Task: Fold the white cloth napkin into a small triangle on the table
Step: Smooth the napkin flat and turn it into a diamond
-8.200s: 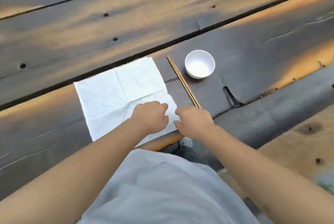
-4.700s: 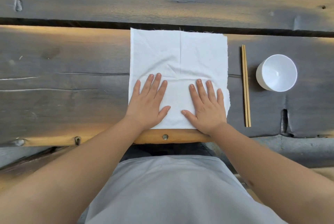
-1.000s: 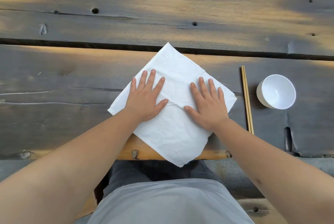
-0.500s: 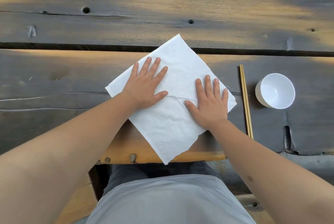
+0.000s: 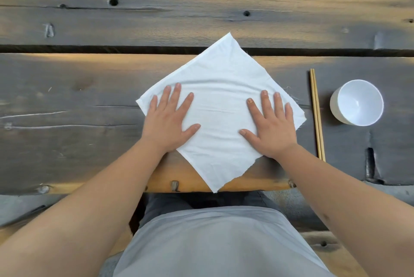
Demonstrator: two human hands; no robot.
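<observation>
— Where's the thin white square cloth napkin [image 5: 220,106] lying?

— Turned like a diamond on the weathered grey plank worktop [image 5: 67,97], nearest corner right at the near edge, far corner over the gap between planks. The left hand [image 5: 169,120] and right hand [image 5: 270,125] lie flat on it, fingers spread, gripping nothing.

— How will it handle?

— Light, limp, prone to wrinkling and sliding, I'd say. Best pinch the near corner and carry it to the far one.

— Anything close by?

— A pair of wooden chopsticks [image 5: 317,115] just beside its right corner, then a small white bowl [image 5: 357,102].
</observation>
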